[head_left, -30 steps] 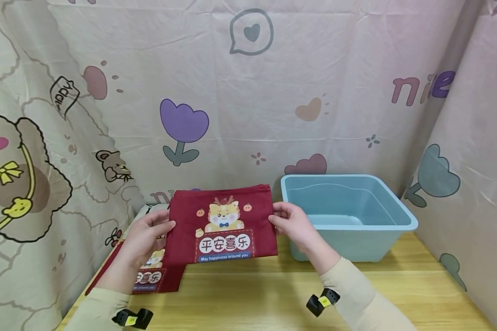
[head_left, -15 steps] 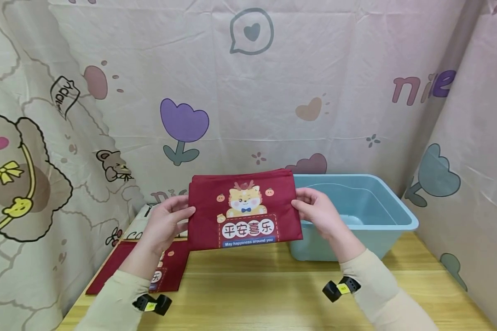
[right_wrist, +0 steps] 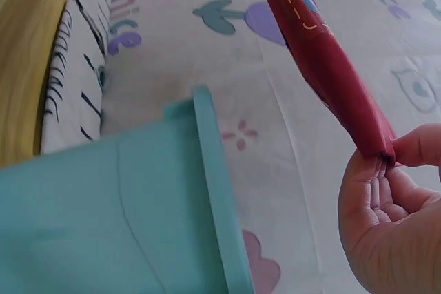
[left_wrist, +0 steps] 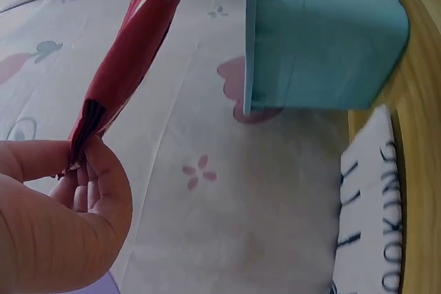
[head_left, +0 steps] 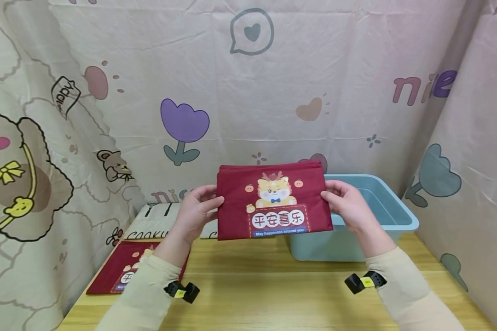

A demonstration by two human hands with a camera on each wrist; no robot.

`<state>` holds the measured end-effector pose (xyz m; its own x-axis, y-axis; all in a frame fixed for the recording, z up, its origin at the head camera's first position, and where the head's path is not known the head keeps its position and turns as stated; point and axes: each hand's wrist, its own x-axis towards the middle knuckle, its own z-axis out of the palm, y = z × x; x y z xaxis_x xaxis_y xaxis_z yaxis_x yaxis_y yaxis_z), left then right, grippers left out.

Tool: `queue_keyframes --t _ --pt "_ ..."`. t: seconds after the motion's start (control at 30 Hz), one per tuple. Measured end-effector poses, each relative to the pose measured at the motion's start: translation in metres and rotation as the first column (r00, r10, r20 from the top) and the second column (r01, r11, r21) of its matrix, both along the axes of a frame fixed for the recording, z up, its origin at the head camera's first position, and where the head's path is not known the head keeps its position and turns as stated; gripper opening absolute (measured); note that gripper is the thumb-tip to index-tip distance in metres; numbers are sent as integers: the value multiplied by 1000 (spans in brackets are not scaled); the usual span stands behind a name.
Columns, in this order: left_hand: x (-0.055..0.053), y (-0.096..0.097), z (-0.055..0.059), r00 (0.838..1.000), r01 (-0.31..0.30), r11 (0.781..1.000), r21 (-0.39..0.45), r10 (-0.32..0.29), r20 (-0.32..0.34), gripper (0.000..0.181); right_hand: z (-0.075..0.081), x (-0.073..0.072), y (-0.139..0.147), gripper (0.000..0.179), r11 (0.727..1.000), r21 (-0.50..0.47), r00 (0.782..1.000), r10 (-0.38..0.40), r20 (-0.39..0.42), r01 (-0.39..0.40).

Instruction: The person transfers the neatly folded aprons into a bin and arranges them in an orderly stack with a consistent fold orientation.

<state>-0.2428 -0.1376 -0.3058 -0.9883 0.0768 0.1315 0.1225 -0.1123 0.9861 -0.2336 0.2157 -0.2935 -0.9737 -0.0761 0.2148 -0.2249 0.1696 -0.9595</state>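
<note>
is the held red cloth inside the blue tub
No, the left hand and right hand hold the red cloth up outside the blue tub.

Soft, even light, wrist views blurrier.

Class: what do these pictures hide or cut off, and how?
Head view: left inside of the tub, behind the held cloth.
Head view: part of the lying cloth, behind the left sleeve.
Left wrist: far end of the held cloth, past the top edge.
Right wrist: part of the tub, beyond the left edge.
</note>
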Motion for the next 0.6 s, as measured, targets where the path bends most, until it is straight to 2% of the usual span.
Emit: queue_keyframes --t 0.3,0.47,0.6 --pt "-7 40 7 1000 12 993 119 -14 13 37 1 0 31 50 996 30 996 -89 -4 89" --pt "-9 60 8 1000 13 987 160 -14 4 34 1 -1 46 47 994 26 995 -102 -24 102" --pt "-12 75 7 1000 16 983 184 -18 8 32 1 -2 56 44 989 41 990 -142 -26 143"
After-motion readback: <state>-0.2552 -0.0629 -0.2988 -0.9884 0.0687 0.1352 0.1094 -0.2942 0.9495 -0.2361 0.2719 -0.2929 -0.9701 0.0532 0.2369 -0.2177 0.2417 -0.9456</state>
